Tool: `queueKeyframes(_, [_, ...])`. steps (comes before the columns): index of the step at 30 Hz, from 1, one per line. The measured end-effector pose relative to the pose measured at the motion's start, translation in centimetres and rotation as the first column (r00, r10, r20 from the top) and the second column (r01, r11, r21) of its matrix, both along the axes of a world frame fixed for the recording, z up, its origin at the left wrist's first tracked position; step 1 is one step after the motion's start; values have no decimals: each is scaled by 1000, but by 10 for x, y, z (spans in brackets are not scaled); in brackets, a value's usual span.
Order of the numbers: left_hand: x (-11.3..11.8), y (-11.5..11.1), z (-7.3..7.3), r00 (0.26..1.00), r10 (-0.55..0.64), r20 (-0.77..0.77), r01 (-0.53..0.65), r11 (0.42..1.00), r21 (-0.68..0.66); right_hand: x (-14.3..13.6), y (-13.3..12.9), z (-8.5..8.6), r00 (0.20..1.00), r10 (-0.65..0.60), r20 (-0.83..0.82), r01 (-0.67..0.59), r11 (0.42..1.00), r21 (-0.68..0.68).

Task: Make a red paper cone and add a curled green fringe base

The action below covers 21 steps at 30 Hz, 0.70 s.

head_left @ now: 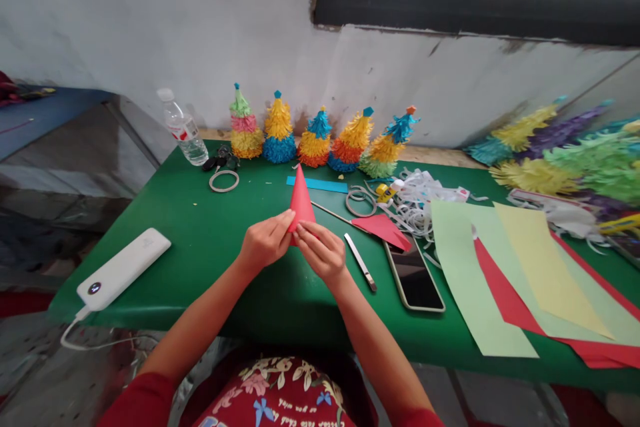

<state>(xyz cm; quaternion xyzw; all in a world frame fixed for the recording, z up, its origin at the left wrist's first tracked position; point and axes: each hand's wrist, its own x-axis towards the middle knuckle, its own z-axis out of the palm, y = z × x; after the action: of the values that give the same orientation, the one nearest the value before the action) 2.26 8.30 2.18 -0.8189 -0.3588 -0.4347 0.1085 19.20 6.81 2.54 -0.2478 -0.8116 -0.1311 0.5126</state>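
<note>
A red paper cone (302,199) stands point up between my two hands, above the front half of the green table (225,227). On its left lower side, my left hand (265,239) pinches the paper near the base. My right hand (321,248) grips the base from the right, thumb and fingers pressed on the paper. The cone's lower rim is partly covered by my fingers. Behind it lies a blue paper strip (320,185). To the right are tweezers (360,261), a thin stick (330,213) and a red paper piece (384,230) partly over a phone (415,277).
Several fringed paper trees (279,130) line the back edge beside a water bottle (184,130). A power bank (124,268) lies left. Tape rings (224,180), white paper shreds (417,200) and coloured sheets (465,280) are spread about.
</note>
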Motion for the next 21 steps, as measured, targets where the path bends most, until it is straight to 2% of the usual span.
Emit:
queueKeyframes(3, [1,4,-9,999,41,-26,-42,997,-66,-5,1,1,999,-27,-47,25,999,-24])
queueKeyframes(7, [-3,6,-15,991,86,104,-70,987,-147,-13,4,-1,937,-232,-262,184,963,-195])
queueKeyframes(10, [-4,6,-15,961,119,248,-77,982,-175,-16,5,-5,891,-291,-349,145,910,-387])
queueKeyframes(12, [-2,6,-15,944,131,303,-77,980,-185,-15,4,-7,874,-295,-385,108,892,-439])
queueKeyframes(14, [2,6,-14,945,106,310,-42,978,-206,-12,3,-7,867,-309,-391,144,906,-397])
queueKeyframes(17, [6,6,-13,969,35,243,33,962,-270,-6,2,-5,884,-324,-338,244,935,-256])
queueKeyframes(21, [8,2,-10,995,32,90,-5,956,-292,-2,2,0,929,-303,-214,275,950,-147])
